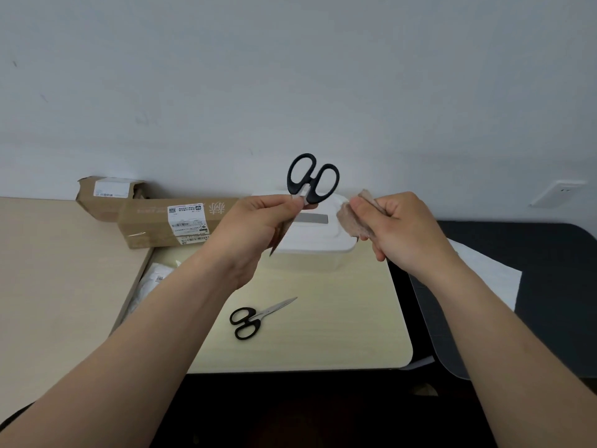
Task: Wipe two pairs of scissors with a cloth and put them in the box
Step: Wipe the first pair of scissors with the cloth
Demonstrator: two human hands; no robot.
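Note:
My left hand (255, 226) pinches a pair of black-handled scissors (311, 179) by the blades, handles up and tip pointing down, held in the air above the table. My right hand (400, 231) grips a crumpled pinkish-brown cloth (353, 218), just right of those scissors and apart from them. A second pair of black-handled scissors (255, 318) lies flat on the pale yellow table, blades pointing up-right. The white lidded box (318, 240) stands behind my hands, lid on.
Two brown cardboard cartons (155, 226) lie at the back left against the wall. A plastic-wrapped packet (150, 282) sits in the gap left of the yellow table (339, 324). White paper (491, 273) lies on the dark surface to the right.

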